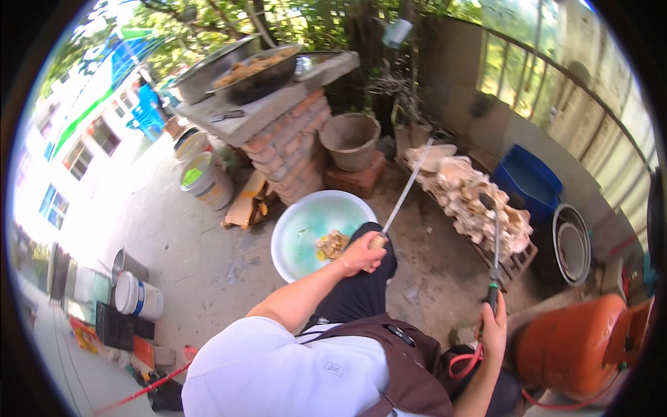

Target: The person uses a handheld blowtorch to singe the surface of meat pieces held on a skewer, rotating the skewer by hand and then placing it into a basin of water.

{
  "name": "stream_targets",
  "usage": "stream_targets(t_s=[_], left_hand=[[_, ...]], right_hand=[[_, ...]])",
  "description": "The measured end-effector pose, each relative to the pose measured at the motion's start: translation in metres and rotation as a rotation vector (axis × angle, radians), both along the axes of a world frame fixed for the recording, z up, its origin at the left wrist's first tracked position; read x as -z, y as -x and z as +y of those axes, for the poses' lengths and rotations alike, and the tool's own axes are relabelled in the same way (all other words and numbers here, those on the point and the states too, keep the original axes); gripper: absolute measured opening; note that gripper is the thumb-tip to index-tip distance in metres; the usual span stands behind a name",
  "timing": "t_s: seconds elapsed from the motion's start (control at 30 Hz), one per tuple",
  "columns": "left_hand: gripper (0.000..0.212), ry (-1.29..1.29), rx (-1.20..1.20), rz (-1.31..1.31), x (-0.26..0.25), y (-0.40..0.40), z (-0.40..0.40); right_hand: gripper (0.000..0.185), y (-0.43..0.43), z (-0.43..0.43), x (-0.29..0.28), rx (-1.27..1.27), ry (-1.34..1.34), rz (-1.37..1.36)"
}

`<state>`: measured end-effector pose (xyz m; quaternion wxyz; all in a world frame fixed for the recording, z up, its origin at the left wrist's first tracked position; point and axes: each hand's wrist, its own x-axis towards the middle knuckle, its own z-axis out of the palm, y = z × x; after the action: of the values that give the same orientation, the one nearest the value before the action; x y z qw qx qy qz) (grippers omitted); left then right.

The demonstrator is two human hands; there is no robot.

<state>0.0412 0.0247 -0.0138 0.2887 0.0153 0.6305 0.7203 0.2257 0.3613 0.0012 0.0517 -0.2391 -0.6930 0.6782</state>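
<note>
My left hand [365, 254] is closed around the wooden handle of a long thin metal rod [409, 190], whose far end reaches the left end of the pale meat pieces [469, 193]. These lie heaped in a row on a low metal rack [513, 268]. In my right hand [492, 323] is the dark handle of a gas torch [496, 234]. The torch's head is over the right part of the meat; no flame can be made out. A red hose [471, 365] hangs below that hand. By my knee stands a pale basin [297, 224] holding a small brownish heap [332, 244].
An orange gas cylinder [568, 344] stands at the right. Beyond the rack are a blue tub [529, 180] and a metal basin [570, 245]. A brick counter [286, 146] bears large pans [255, 75] and a knife [227, 115]. Buckets [208, 182] stand beside it.
</note>
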Motion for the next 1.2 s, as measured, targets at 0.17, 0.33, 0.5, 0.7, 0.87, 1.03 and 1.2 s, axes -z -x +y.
stream_targets(t_s=[0.17, 0.33, 0.5, 0.7, 0.87, 1.03, 1.2], left_hand=[[0.033, -0.027, -0.024, 0.028, 0.011, -0.009, -0.019], [0.030, -0.002, -0.003, 0.015, 0.009, -0.007, -0.023], [0.024, -0.026, 0.064, -0.022, 0.009, 0.007, -0.015], [0.024, -0.341, 0.127, -0.224, -0.018, -0.032, 0.027], [0.023, -0.454, 0.188, -0.396, -0.017, -0.068, 0.097], [0.022, -0.450, 0.188, -0.343, -0.004, -0.099, 0.142], [0.022, -0.535, 0.298, -0.230, -0.003, -0.118, 0.160]], right_hand=[[0.053, 0.010, -0.013, -0.005, -0.024, -0.045, -0.045], [0.053, 0.010, -0.012, -0.005, -0.031, -0.042, -0.022], [0.053, 0.010, -0.013, -0.019, 0.018, -0.061, -0.043], [0.059, 0.023, -0.023, -0.031, -0.037, -0.080, -0.041], [0.058, 0.017, -0.031, -0.035, 0.005, -0.070, -0.092], [0.057, 0.018, -0.039, -0.033, 0.009, -0.072, -0.135], [0.055, 0.020, -0.046, -0.039, -0.014, -0.056, -0.151]])
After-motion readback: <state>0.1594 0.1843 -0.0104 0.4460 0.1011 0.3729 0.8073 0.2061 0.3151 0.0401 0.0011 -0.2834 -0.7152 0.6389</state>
